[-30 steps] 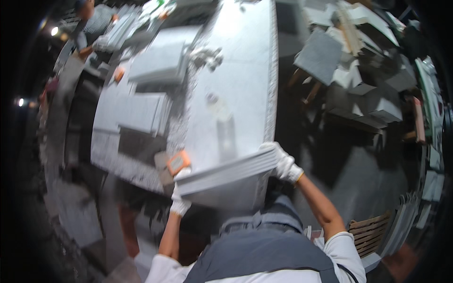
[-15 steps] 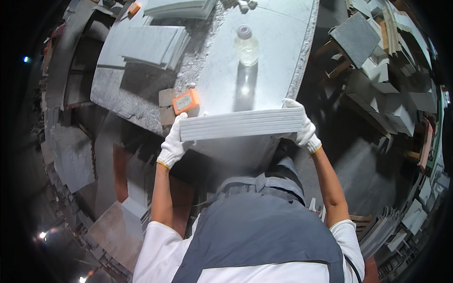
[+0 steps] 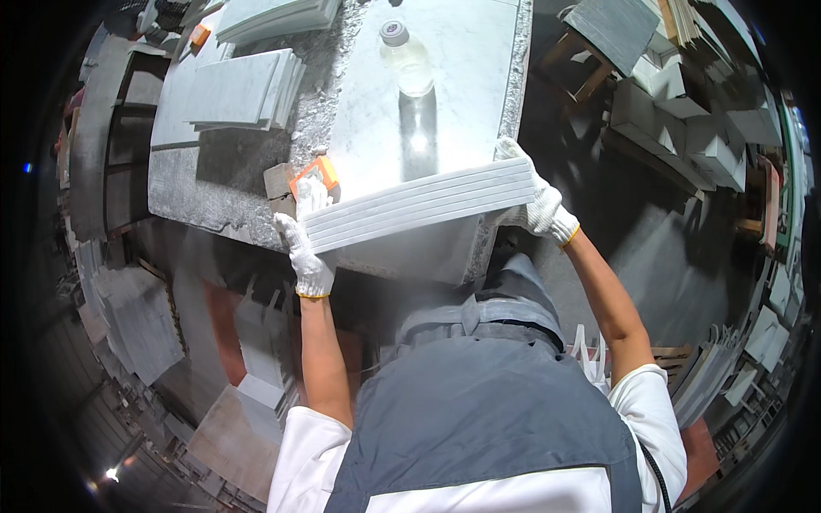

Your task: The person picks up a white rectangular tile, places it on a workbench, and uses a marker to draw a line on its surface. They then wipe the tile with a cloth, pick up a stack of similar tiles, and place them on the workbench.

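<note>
A stack of several thin white-grey stone slabs (image 3: 419, 203) slants across the near end of the work table, its striped long edges facing me and its right end farther away. My right hand (image 3: 540, 201), in a white knit glove, grips the right end, fingertips over the far corner. My left hand (image 3: 306, 248), gloved alike, lies against the left end with thumb and fingers spread apart, the fingers beside an orange block (image 3: 315, 177). Whether the stack rests on the table cannot be seen. Beyond it stands a clear plastic bottle (image 3: 409, 64) with a pale cap.
More slabs (image 3: 239, 90) lie piled at the table's far left. Small brownish blocks (image 3: 278, 182) sit beside the orange one. White blocks (image 3: 676, 90) and a small wooden stand (image 3: 609, 34) are off to the right. The table's rough right edge (image 3: 511, 94) drops to the floor.
The stack has turned, its left end coming nearer and its right end farther away. My left hand has spread its fingers and thumb. The view has shifted, so the table sits farther left.
</note>
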A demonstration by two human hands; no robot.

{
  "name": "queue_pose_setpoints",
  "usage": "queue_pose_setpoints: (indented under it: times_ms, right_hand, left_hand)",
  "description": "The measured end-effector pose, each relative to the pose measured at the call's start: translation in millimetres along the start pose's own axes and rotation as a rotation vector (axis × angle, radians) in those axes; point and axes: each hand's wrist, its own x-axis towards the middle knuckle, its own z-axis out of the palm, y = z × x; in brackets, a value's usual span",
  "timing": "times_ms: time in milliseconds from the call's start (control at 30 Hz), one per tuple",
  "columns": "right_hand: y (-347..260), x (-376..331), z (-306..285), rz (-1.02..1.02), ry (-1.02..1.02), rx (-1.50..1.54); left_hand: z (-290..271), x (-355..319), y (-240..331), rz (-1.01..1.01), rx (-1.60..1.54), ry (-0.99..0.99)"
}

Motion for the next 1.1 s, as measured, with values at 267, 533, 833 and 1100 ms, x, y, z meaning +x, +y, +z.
queue_pose_setpoints:
  times_ms: [267, 533, 833, 1100]
  right_hand:
    - [-6, 1, 1, -0.099, 0.051, -0.328]
    - [-6, 1, 5, 0.05, 0.051, -0.045]
    - [-3, 2, 1, -0.001, 0.063, -0.227]
    - [6, 1, 3, -0.094, 0.085, -0.281]
  left_hand:
    - [-2, 1, 0, -0.026, 0.003, -0.031]
    - [-13, 1, 0, -0.141, -0.01, 0.127]
    - [-35, 30, -7, -0.058, -0.25, 0.196]
    - [-84, 77, -53, -0.218, -0.379, -0.07]
